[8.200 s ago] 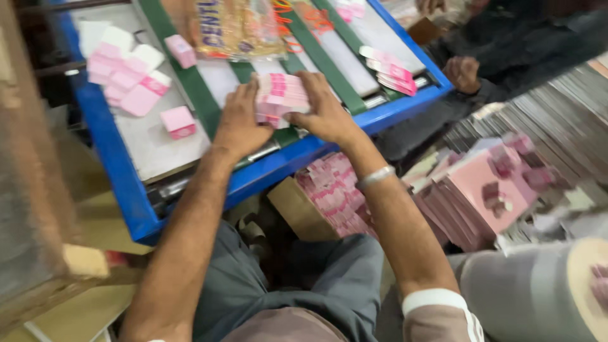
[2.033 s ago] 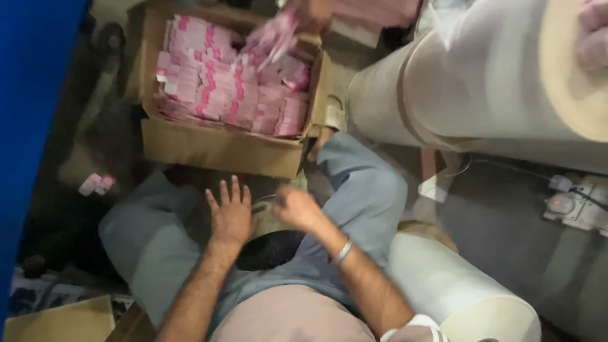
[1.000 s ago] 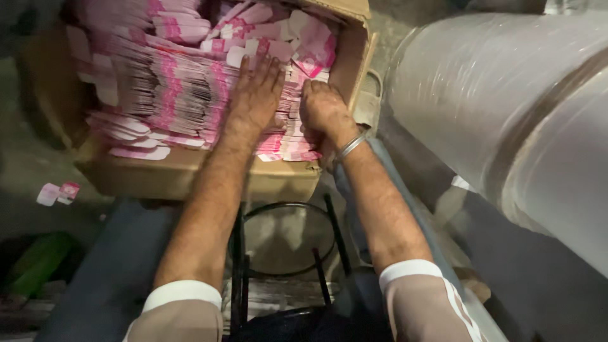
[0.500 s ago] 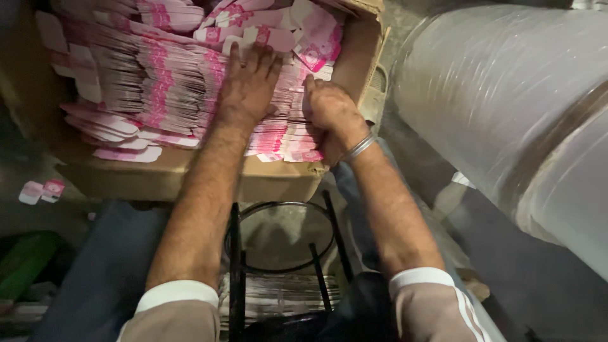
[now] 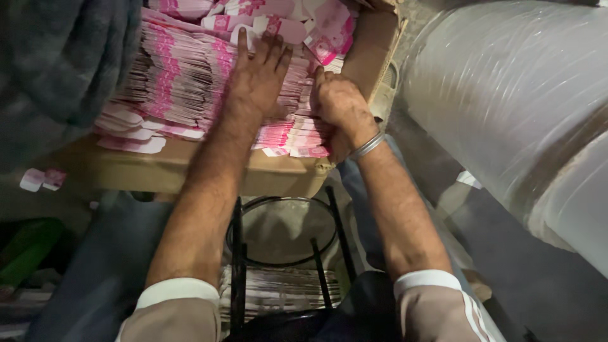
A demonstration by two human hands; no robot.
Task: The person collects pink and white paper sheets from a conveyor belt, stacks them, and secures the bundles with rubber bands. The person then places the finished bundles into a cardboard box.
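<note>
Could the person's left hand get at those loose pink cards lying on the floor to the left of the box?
Probably not easily: the left hand lies flat on the stacked cards inside the cardboard box, and the loose cards lie beyond the box's outer wall.

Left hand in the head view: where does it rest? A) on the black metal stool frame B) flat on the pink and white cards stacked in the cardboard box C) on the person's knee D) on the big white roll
B: the left hand lies palm down, fingers spread, on the pink and white cards inside the cardboard box.
</note>
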